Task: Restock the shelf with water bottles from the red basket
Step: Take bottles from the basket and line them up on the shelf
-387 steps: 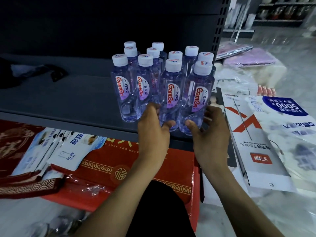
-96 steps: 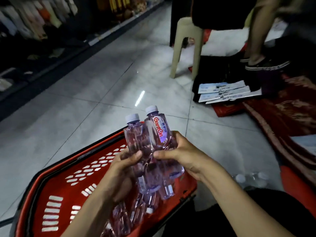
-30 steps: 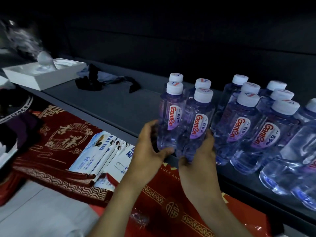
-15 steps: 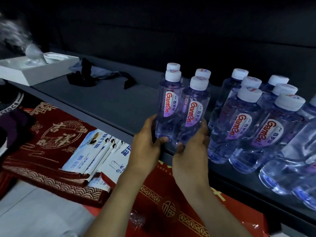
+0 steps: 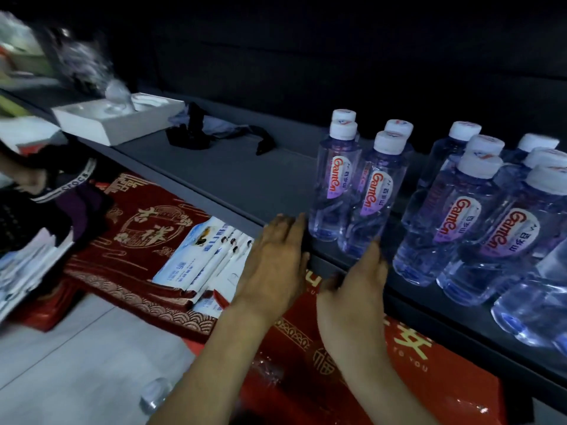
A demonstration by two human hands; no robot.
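Dim shelf (image 5: 245,179): clear, seemingly full bottles (image 5: 372,194)

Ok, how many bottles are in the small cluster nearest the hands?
4, in a square at the shelf edge: front-left bottle, front-right bottle, back-left cap, back-right cap. Another could hide behind.

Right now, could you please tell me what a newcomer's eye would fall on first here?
Clear, white-capped water bottles with red-lettered labels stand out on the dark shelf: a small cluster near its front edge and a larger group to the right. The left hand and right hand hover open just in front of the small cluster. Below the shelf, a red cloth with gold characters catches the eye.
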